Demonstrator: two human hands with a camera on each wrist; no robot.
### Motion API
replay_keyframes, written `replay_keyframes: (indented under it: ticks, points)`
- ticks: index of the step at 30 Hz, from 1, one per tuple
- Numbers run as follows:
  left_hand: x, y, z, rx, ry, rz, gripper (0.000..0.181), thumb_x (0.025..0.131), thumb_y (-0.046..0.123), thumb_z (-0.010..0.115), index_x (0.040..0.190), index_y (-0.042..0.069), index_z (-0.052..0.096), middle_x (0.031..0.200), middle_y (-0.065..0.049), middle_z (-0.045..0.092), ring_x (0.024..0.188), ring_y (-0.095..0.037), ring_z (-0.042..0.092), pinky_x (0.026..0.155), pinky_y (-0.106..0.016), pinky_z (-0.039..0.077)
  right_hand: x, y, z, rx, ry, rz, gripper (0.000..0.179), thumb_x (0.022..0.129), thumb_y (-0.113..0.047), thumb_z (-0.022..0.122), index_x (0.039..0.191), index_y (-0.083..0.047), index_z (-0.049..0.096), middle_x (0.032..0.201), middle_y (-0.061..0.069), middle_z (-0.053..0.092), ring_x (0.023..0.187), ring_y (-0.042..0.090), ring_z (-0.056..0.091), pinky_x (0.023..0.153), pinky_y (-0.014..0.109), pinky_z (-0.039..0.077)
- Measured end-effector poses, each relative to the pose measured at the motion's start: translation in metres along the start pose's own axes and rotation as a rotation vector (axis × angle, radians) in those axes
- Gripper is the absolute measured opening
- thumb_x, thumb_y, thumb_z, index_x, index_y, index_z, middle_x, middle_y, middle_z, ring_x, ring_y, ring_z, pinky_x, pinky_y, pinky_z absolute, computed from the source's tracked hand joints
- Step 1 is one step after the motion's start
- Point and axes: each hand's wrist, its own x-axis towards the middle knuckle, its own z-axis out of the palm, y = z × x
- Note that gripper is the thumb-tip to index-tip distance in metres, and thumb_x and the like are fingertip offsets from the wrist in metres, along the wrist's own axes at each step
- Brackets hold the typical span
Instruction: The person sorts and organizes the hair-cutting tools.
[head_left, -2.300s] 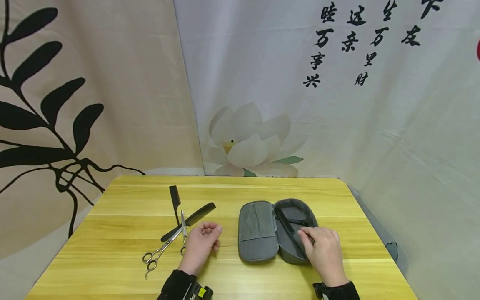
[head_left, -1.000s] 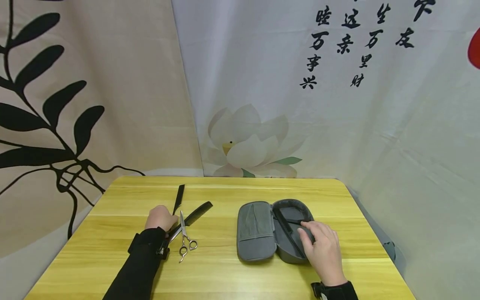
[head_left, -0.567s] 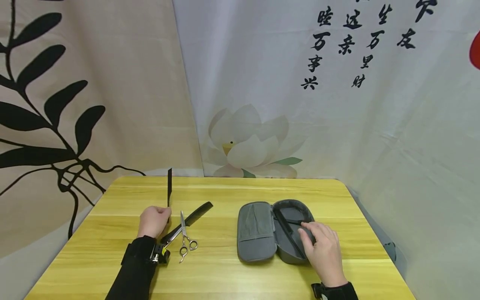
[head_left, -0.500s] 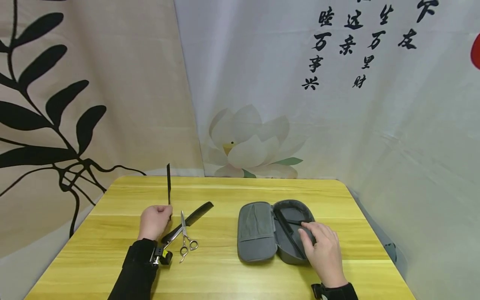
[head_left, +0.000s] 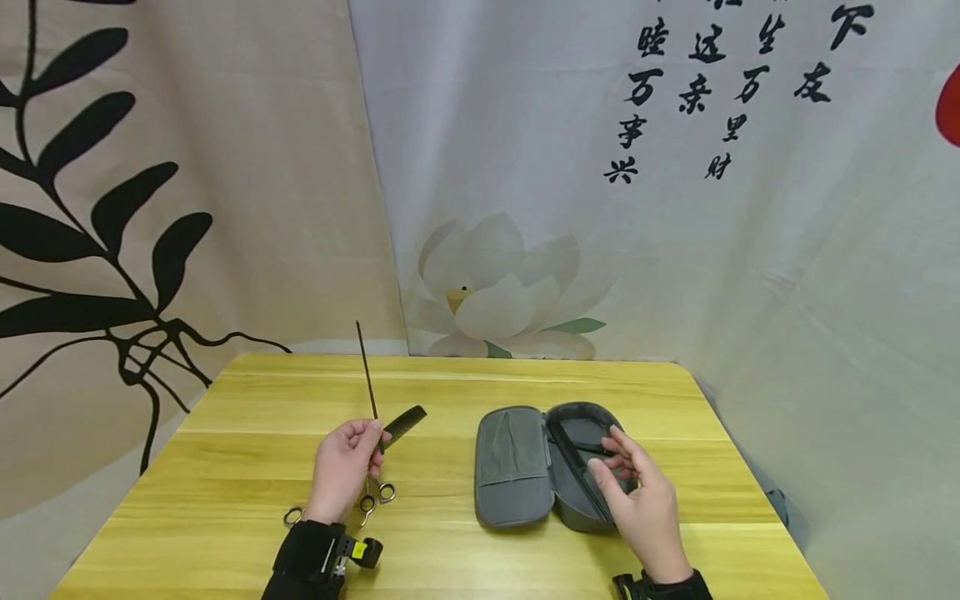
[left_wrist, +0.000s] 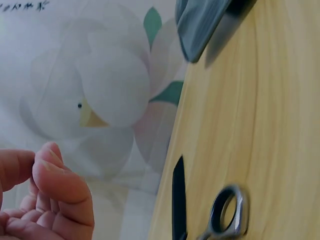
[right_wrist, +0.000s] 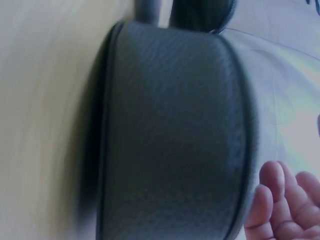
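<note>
In the head view my left hand [head_left: 345,471] pinches a black tail comb [head_left: 366,371] between thumb and fingers. The comb points up and is seen nearly edge-on. Behind that hand, a wider black comb [head_left: 407,423] lies on the table, partly covered. Beside it are silver scissors [head_left: 367,504], their blades hidden by the hand; a ring [left_wrist: 230,212] shows in the left wrist view. My right hand [head_left: 641,492] hovers at the right side of an open grey zip case [head_left: 513,471], thumb and fingers spread and holding nothing. A long black item [head_left: 572,450] lies inside the case.
Another pair of scissors shows only a finger ring [head_left: 294,516] left of my left wrist. The wooden table [head_left: 450,550] ends at a printed curtain [head_left: 510,167] behind it.
My left hand has taken the tail comb from the table, raised it, then moved right and nearer over the scissors. My right hand has lifted slightly from the case edge.
</note>
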Motion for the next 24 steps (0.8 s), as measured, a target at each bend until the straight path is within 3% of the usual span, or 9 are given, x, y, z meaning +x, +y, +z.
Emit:
replay_keyframes:
  ticks: [7, 13, 18, 24]
  points:
    - [-0.015, 0.002, 0.028, -0.019, -0.08, 0.049, 0.024, 0.111, 0.019, 0.06, 0.115, -0.004, 0.065, 0.084, -0.005, 0.068, 0.064, -0.011, 0.058, 0.055, -0.025, 0.056, -0.001, -0.006, 0.0, 0.143, -0.031, 0.085, 0.052, 0.098, -0.009, 0.079, 0.147, -0.015, 0.064, 0.124, 0.011, 0.077, 0.096, -0.002, 0.066, 0.081, 0.012, 0.053]
    - [-0.034, 0.005, 0.058, -0.037, -0.215, 0.067, 0.02, 0.111, 0.016, 0.06, 0.112, -0.003, 0.065, 0.095, -0.011, 0.072, 0.063, -0.01, 0.058, 0.054, -0.022, 0.053, -0.003, -0.013, 0.001, 0.205, -0.07, 0.122, 0.042, 0.098, -0.008, 0.078, 0.139, -0.013, 0.069, 0.12, 0.011, 0.076, 0.093, 0.002, 0.067, 0.079, 0.015, 0.054]
    - [-0.053, 0.011, 0.082, -0.036, -0.344, 0.069, 0.026, 0.111, 0.021, 0.061, 0.113, -0.005, 0.063, 0.1, -0.017, 0.072, 0.065, -0.008, 0.057, 0.057, -0.019, 0.053, -0.004, -0.018, 0.004, 0.201, -0.092, 0.085, 0.037, 0.097, -0.008, 0.079, 0.133, -0.011, 0.072, 0.114, 0.007, 0.078, 0.089, 0.005, 0.067, 0.076, 0.017, 0.055]
    - [-0.074, 0.01, 0.108, -0.021, -0.495, 0.116, 0.029, 0.11, 0.019, 0.06, 0.115, -0.009, 0.062, 0.1, -0.021, 0.073, 0.067, -0.003, 0.056, 0.058, -0.015, 0.049, -0.009, -0.023, 0.012, 0.238, -0.11, -0.011, 0.031, 0.095, -0.003, 0.08, 0.123, -0.016, 0.078, 0.106, 0.0, 0.08, 0.084, 0.005, 0.068, 0.07, 0.02, 0.056]
